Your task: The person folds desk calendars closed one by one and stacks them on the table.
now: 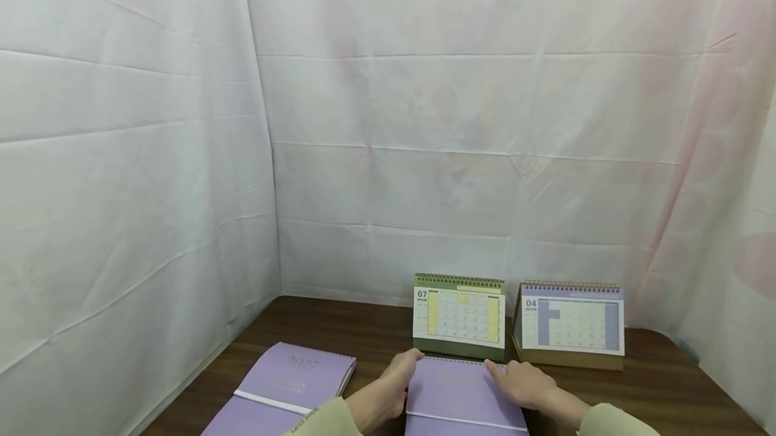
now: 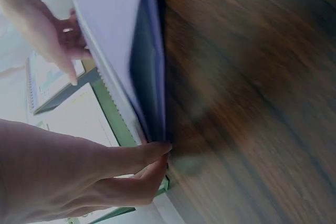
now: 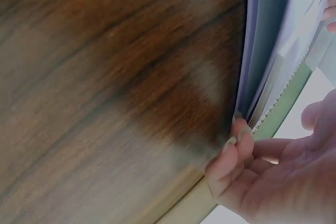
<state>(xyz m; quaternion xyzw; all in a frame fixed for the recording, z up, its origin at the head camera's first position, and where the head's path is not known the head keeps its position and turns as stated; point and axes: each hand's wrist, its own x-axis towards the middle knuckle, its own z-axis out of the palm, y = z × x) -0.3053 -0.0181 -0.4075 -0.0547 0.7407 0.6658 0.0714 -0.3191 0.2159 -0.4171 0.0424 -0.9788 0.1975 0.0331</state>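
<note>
I hold a purple calendar [image 1: 455, 385] on the dark wooden counter [image 1: 345, 321] in front of me, a thin white band [image 1: 461, 421] across its cover. My left hand [image 1: 384, 385] is at its far left corner, the fingers pinching that corner between thumb and fingertip. My right hand [image 1: 527, 384] is at the far right corner, with bent fingers touching the edge; whether they truly grip it, I cannot tell. Seen from the wrists, the calendar's covers part along the sides, leaving a narrow wedge-shaped gap.

Just beyond my hands stands a green calendar [image 1: 463, 315], open at a page marked 07 with yellow columns. Beside it, to the right, stands a lavender calendar [image 1: 570, 328] showing 04. To my left a second purple calendar [image 1: 297, 379], also banded in white, lies at a slant, apart from the one I hold. Pale cloth [image 1: 394, 187] with fold lines hangs behind the counter. My sleeves [image 1: 612, 420] are cream.
</note>
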